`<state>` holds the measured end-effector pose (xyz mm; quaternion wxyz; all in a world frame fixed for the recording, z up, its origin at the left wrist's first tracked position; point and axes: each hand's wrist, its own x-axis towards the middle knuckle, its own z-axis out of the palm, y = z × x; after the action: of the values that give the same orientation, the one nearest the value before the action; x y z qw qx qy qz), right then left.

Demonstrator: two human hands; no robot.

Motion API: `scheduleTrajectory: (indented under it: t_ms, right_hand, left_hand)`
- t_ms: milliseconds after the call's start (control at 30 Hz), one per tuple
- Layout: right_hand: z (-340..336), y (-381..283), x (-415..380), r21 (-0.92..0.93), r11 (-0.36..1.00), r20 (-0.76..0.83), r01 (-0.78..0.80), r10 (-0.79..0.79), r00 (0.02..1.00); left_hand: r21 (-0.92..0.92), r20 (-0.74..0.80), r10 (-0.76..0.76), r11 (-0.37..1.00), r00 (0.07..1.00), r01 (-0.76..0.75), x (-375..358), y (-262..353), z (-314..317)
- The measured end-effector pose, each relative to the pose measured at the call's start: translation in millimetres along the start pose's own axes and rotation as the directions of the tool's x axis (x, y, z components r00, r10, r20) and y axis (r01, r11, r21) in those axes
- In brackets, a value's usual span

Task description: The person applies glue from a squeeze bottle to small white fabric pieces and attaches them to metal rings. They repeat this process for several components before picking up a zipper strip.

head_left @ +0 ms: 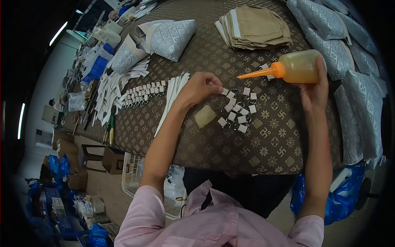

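My right hand (314,92) is wrapped round a squeeze bottle (302,66) of amber liquid, tipped sideways with its orange nozzle pointing left. Thumb and finger of my left hand (201,88) pinch a small white fabric tab (224,91) at the edge of a loose cluster. In that cluster, several white tabs (236,108) with dark metal rings lie on the patterned cloth, below the nozzle tip. A yellowish translucent block (205,116) rests under my left wrist. More tabs (144,92) are lined up in rows left of my forearm.
White strips (173,90) lie by my left forearm, with a larger heap (111,92) farther left. Silver-patterned pouches (173,37) and a stack of brown pieces (257,26) sit at the back. Grey patterned pieces (358,111) are piled along the right edge. Green-handled tools (110,129) lie at the left edge.
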<state>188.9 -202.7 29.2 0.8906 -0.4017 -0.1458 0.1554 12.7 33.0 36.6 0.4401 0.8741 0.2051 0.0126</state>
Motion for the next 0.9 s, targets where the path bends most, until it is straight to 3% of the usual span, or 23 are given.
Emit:
scheduleTrajectory:
  t_ms: [33, 167, 233, 267, 333, 433, 567, 600, 633, 667, 900]
  right_hand:
    - [2, 0, -2, -0.006, 1.0, 0.002, -0.004, 0.004, 1.0]
    - [5, 3, -8, -0.05, 0.998, -0.007, -0.024, 0.023, 1.0]
    - [6, 5, -11, -0.094, 0.995, -0.018, -0.034, 0.032, 0.999]
    - [7, 7, -11, -0.126, 0.992, -0.019, 0.027, -0.03, 0.999]
    - [12, 8, -15, -0.183, 0.979, -0.001, 0.084, -0.086, 0.996]
    - [21, 7, -23, -0.205, 0.965, 0.056, 0.164, -0.155, 0.986]
    - [23, 9, -28, -0.288, 0.908, 0.167, 0.305, -0.266, 0.949]
    - [23, 9, -28, -0.299, 0.894, 0.201, 0.333, -0.282, 0.938]
    - [24, 9, -28, -0.307, 0.892, 0.203, 0.332, -0.28, 0.938]
    - [25, 9, -30, -0.318, 0.879, 0.219, 0.354, -0.296, 0.93]
    - [29, 10, -36, -0.409, 0.795, 0.278, 0.448, -0.358, 0.891]
  left_hand:
    - [-0.004, -0.034, -0.095, 0.995, 0.995, 0.095, -4, -1, -3]
    - [0.061, -0.166, -0.11, 0.991, 0.98, 0.122, -4, -18, 8]
    - [0.23, -0.296, 0.031, 0.972, 0.955, 0.04, -7, -16, 18]
    - [0.205, -0.302, 0.023, 0.978, 0.953, 0.042, -7, -19, 23]
    - [0.424, -0.389, 0.216, 0.905, 0.896, -0.034, -6, -23, 31]
    - [0.485, -0.406, 0.197, 0.874, 0.892, 0.027, -8, -22, 39]
    - [0.36, -0.417, 0.23, 0.93, 0.879, -0.073, -11, -22, 24]
    - [0.053, -0.289, 0.031, 0.998, 0.957, -0.016, -16, -16, 11]
    - [-0.241, -0.091, -0.122, 0.966, 0.988, 0.097, -18, -14, 2]
    - [-0.381, -0.07, -0.069, 0.924, 0.995, 0.037, -17, -19, 0]
    - [-0.463, 0.062, -0.092, 0.88, 0.994, 0.11, -25, -3, 4]
